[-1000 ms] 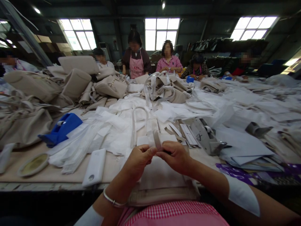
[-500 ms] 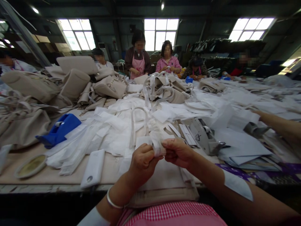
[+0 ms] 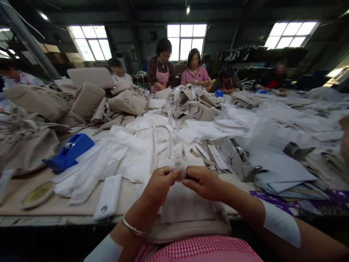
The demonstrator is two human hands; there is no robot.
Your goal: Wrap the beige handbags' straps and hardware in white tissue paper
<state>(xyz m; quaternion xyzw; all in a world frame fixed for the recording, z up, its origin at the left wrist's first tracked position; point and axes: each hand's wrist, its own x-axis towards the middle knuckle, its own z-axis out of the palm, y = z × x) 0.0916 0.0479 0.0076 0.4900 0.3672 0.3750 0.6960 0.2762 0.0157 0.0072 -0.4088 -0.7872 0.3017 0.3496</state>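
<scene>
My left hand (image 3: pixel 158 187) and my right hand (image 3: pixel 204 182) meet in the middle, just above the table's front edge. Both are closed on a crinkled strip of white wrapping (image 3: pixel 177 156), which seems to go around a bag handle; the part between my fingertips is mostly covered. Below them lies a beige bag (image 3: pixel 193 229) with a white sheet (image 3: pixel 188 203) on top. Behind the wrapping, a pale handle loop (image 3: pixel 155 145) stands up, covered in clear film.
At left are a blue tape dispenser (image 3: pixel 72 151), white wrapping strips (image 3: pixel 89 171), a white box-shaped device (image 3: pixel 107 196) and a tape roll (image 3: pixel 35 194). A grey tape dispenser (image 3: pixel 237 160) stands at right. Beige bags (image 3: pixel 88 100) are heaped behind; several co-workers sit or stand beyond.
My hands have turned around the wrapping, and my left thumb now lies across it. Another person's arm at the right has drawn back almost out of view.
</scene>
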